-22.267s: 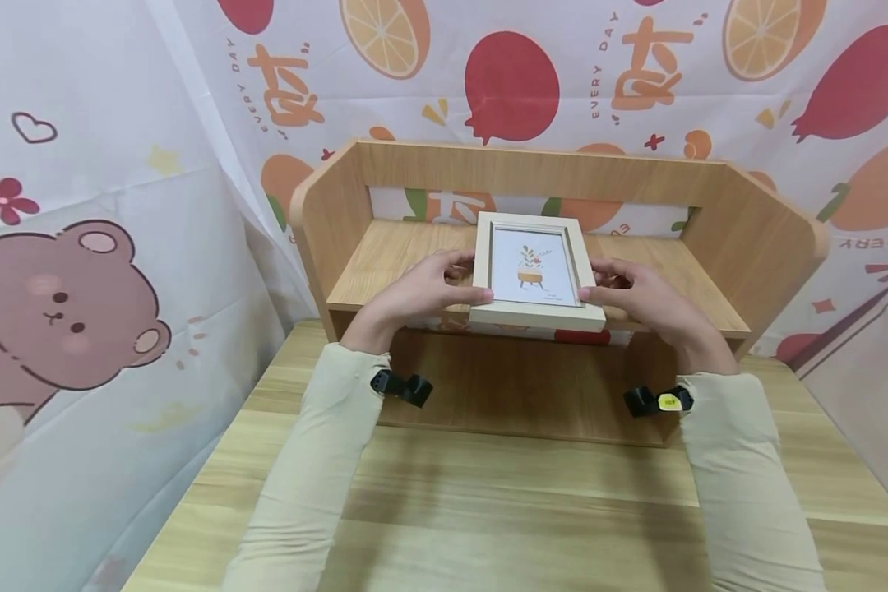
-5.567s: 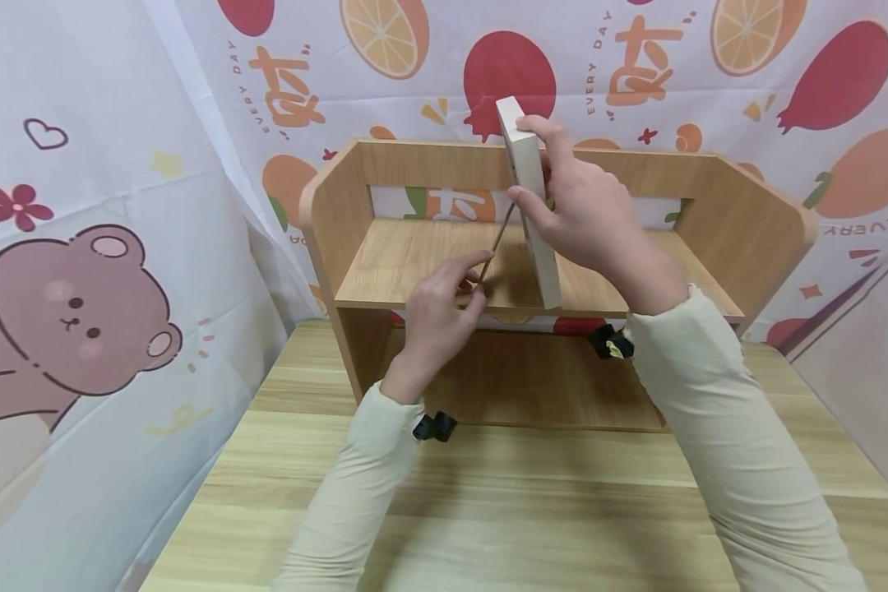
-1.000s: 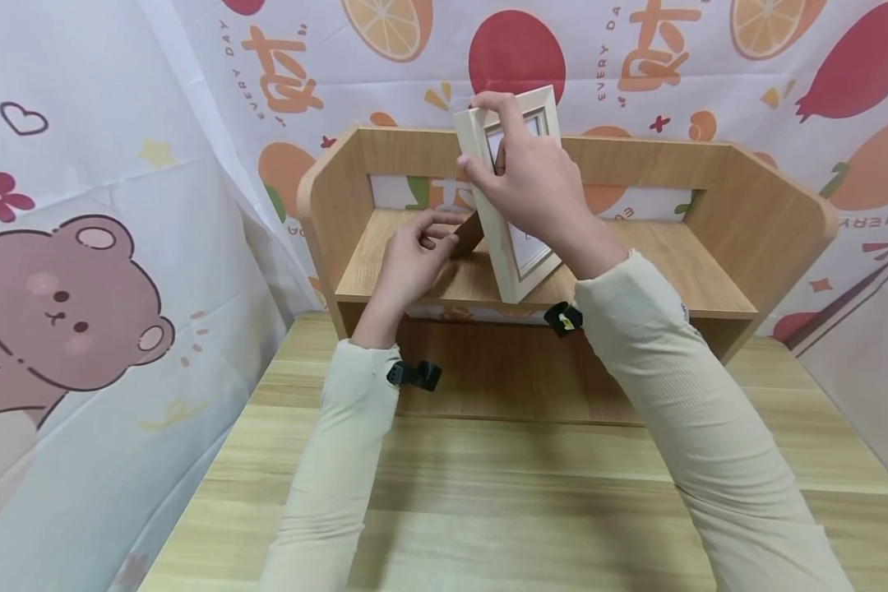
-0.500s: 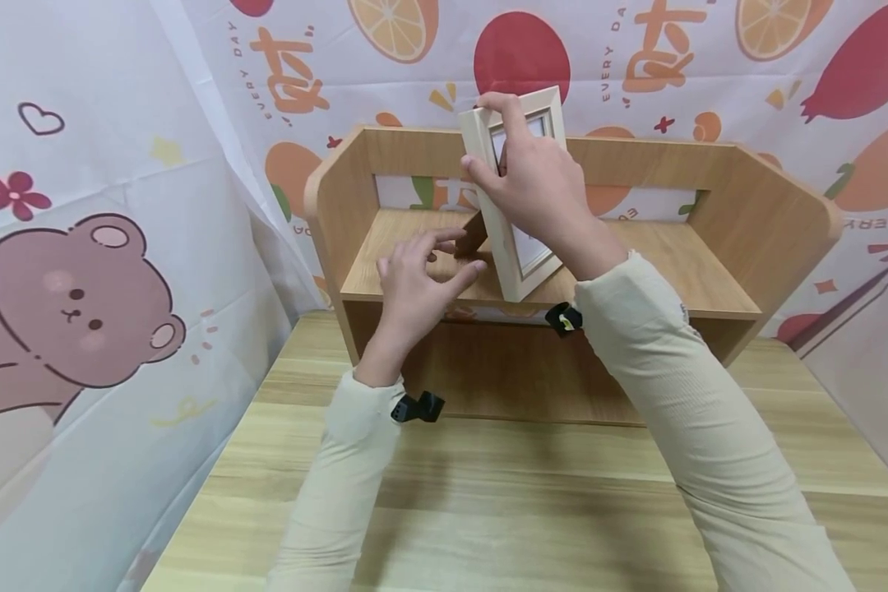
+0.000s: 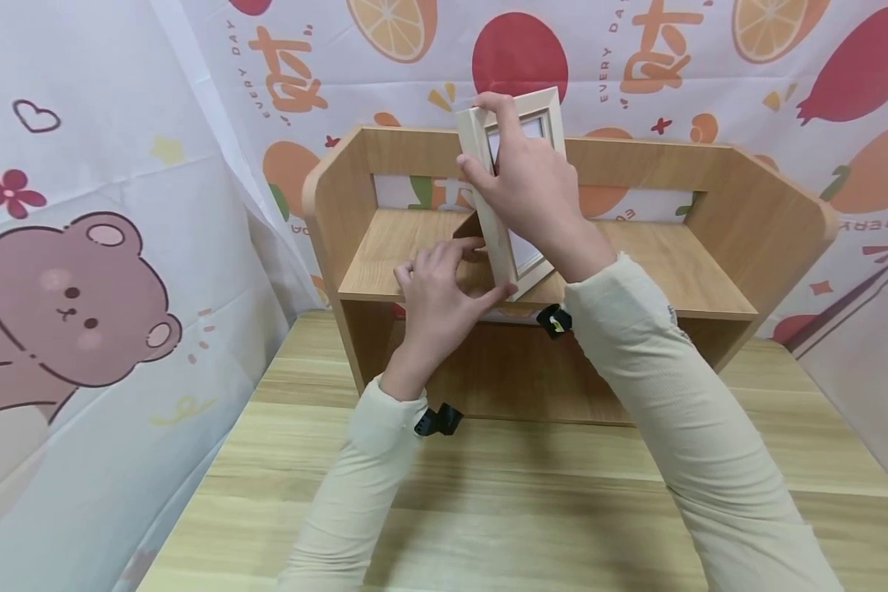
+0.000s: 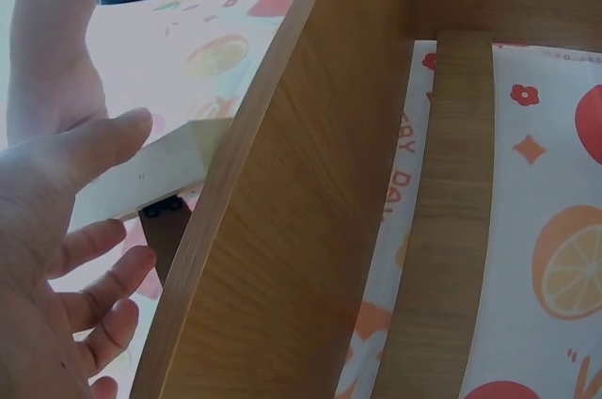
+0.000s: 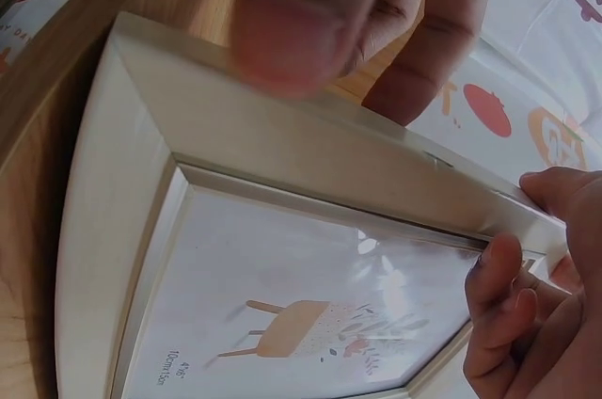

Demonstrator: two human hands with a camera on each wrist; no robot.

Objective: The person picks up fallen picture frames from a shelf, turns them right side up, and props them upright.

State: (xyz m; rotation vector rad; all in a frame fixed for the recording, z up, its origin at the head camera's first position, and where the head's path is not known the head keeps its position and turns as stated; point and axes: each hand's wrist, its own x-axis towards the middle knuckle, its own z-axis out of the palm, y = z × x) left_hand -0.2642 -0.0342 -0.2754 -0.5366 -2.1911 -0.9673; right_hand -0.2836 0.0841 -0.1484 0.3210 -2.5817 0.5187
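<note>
A cream wooden picture frame (image 5: 492,220) stands tilted on the upper board of a small wooden shelf (image 5: 659,259), its face turned to the right. Behind it juts a brown support leg (image 6: 166,241). My right hand (image 5: 536,185) grips the upper part, index finger over the top edge and thumb on the side. Low on the frame, my left hand (image 5: 440,298) spans the side edge, thumb at the front bottom corner and fingers toward the back. Under the glass, the right wrist view shows a print of a plant pot (image 7: 292,328) on legs.
The shelf has raised side panels (image 5: 773,222) and a back rail (image 5: 636,168); a lower compartment (image 5: 518,370) lies beneath. It stands on a pale wood-grain table (image 5: 533,501). A fruit-print cloth (image 5: 414,90) hangs behind, and a bear-print cloth (image 5: 81,296) at the left.
Earlier the frame was held flat in both hands, then raised upright with its leg swung out. In the last second my left hand left the leg and moved right to the frame's lower corner.
</note>
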